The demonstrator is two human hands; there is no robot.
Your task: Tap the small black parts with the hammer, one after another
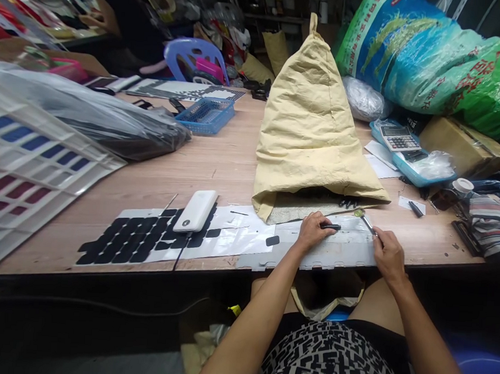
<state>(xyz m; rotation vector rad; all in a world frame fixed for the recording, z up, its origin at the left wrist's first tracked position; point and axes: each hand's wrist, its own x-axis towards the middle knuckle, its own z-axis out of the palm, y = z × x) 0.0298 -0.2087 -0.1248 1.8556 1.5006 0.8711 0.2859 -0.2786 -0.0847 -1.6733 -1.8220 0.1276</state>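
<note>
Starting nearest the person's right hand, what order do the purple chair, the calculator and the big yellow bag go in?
1. Big yellow bag: just ahead, slightly left of the right hand.
2. Calculator: farther back, on the right side.
3. Purple chair: far off left, beyond the table.

Beyond the right hand (390, 255), a plastic sack (427, 59) bears Chinese characters, some red, mostly blurred; nearer the body, patterned clothing (328, 355) repeats F-like letters.
</note>
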